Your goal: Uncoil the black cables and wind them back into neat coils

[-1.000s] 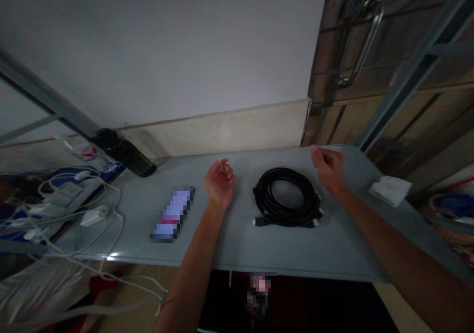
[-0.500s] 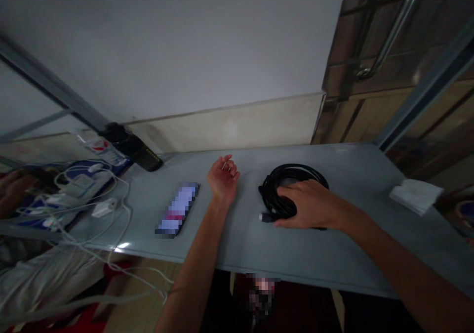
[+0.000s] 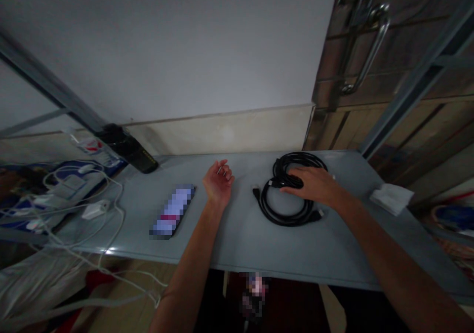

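Note:
My right hand [image 3: 314, 187] is wrapped round the near side of a coiled black cable [image 3: 299, 156], with the thumb side toward the middle of the table. A second black cable coil [image 3: 285, 220] lies flat on the table nearer to me, partly under the first. Its plug ends [image 3: 256, 191] point outward, one at the left and one at the right. My left hand [image 3: 218, 181] rests palm up on the table, fingers loosely curled and apart, with nothing in it. To its left lies a phone [image 3: 173, 212], its screen blurred out.
A black bottle [image 3: 128, 147] leans at the back left. White cables and a white adapter [image 3: 95, 209] spread over the left end, where another person's hand [image 3: 13, 187] shows. Folded white paper [image 3: 392, 198] lies at the right. Metal posts [image 3: 403, 96] frame the grey table [image 3: 237, 254].
My right hand has shifted toward the back with one coil in it. The second coil, hidden before under the first, now shows in front. My left hand stays in place.

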### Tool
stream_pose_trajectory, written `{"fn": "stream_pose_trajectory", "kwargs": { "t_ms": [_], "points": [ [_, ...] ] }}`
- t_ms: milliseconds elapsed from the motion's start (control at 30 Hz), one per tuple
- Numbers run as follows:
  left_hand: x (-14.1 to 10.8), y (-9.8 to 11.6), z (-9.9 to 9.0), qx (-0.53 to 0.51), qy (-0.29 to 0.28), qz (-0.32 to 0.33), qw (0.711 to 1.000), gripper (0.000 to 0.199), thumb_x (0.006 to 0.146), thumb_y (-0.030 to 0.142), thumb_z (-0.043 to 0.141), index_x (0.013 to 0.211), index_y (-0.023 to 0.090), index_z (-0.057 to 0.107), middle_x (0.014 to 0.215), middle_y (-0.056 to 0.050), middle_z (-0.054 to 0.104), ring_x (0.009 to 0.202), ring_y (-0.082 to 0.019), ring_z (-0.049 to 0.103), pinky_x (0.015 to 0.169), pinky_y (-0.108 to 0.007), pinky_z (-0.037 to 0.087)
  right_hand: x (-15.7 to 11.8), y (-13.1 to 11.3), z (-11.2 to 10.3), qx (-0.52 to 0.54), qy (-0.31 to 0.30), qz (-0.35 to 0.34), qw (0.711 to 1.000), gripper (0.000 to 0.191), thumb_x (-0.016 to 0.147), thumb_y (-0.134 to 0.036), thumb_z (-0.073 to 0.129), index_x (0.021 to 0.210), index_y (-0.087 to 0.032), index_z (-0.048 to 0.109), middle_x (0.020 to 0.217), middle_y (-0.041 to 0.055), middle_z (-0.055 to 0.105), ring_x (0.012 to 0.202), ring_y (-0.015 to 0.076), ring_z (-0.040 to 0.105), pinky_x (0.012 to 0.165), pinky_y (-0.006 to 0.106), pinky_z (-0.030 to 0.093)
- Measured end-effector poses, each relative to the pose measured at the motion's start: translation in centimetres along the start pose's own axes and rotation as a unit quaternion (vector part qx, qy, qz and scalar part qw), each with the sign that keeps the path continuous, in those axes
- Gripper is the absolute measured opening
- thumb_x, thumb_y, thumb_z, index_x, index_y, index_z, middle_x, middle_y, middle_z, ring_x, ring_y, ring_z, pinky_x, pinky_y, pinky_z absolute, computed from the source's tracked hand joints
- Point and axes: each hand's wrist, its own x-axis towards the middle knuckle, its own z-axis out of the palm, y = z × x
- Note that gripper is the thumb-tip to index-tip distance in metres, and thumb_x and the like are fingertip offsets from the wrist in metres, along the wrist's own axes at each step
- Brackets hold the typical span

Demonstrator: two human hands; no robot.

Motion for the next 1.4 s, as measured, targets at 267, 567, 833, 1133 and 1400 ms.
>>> {"fn": "stream_pose_trajectory", "kwargs": {
  "t_ms": [267, 567, 833, 1133, 1400],
  "points": [
    [-0.1, 0.2, -0.1, -0.001, 0.001, 0.003, 1.0, 0.024, 0.088, 0.035, 0.078, 0.1, 0.015, 0.077, 0.073, 0.003, 0.059, 0.057, -0.009, 0.052, 0.046, -0.022, 0.039, 0.0, -2.0, -1.2, -0.056, -0.101, 0.061, 0.991, 0.063, 0.104, -0.068, 0.069, 0.137, -0.015, 0.07, 0.134, 0.0202, 0.074, 0.121, 0.0417, 0.073, 0.094, 0.049, 0.06],
    [0.0, 0.0, 0.1, 0.015, 0.003, 0.005, 1.0, 0.029, 0.084, 0.037, 0.081, 0.1, 0.014, 0.078, 0.075, 0.003, 0.059, 0.058, -0.008, 0.052, 0.046, -0.022, 0.039, 0.0, -2.4, -1.6, -0.068, -0.128, 0.071, 0.987, 0.042, 0.105, -0.039, 0.071, 0.137, -0.013, 0.062, 0.136, 0.0203, 0.067, 0.123, 0.0377, 0.072, 0.096, 0.043, 0.06],
    [-0.2, -0.4, 0.5, 0.14, -0.036, 0.05, 0.988, 0.031, 0.085, 0.047, 0.079, 0.099, 0.019, 0.077, 0.073, 0.003, 0.056, 0.058, -0.009, 0.049, 0.048, -0.022, 0.035, 0.3, -2.4, -1.2, -0.124, -0.136, 0.091, 0.979, 0.046, 0.112, -0.039, 0.063, 0.147, -0.01, 0.053, 0.12, 0.0213, 0.076, 0.108, 0.0411, 0.078, 0.082, 0.043, 0.059],
    [-2.7, -3.6, 1.4, 0.537, -0.249, 0.081, 0.802, 0.035, 0.089, 0.052, 0.087, 0.103, 0.021, 0.079, 0.087, -0.003, 0.074, 0.073, -0.017, 0.066, 0.064, -0.03, 0.05, 0.3, -3.1, -2.5, -0.093, 0.038, 0.088, 0.991, 0.043, 0.11, -0.037, 0.065, 0.145, -0.014, 0.056, 0.128, 0.0198, 0.078, 0.102, 0.0373, 0.079, 0.076, 0.039, 0.057],
    [-1.5, -4.8, 0.6, 0.765, -0.262, 0.226, 0.543, 0.011, 0.082, 0.017, 0.08, 0.09, 0.023, 0.076, 0.102, -0.011, 0.079, 0.107, -0.032, 0.072, 0.104, -0.046, 0.057, -1.0, -8.3, -0.4, 0.028, 0.026, -0.125, 0.991, 0.048, 0.101, -0.029, 0.074, 0.145, -0.018, 0.058, 0.126, 0.0132, 0.079, 0.099, 0.0314, 0.08, 0.077, 0.038, 0.06]
  ]
}}
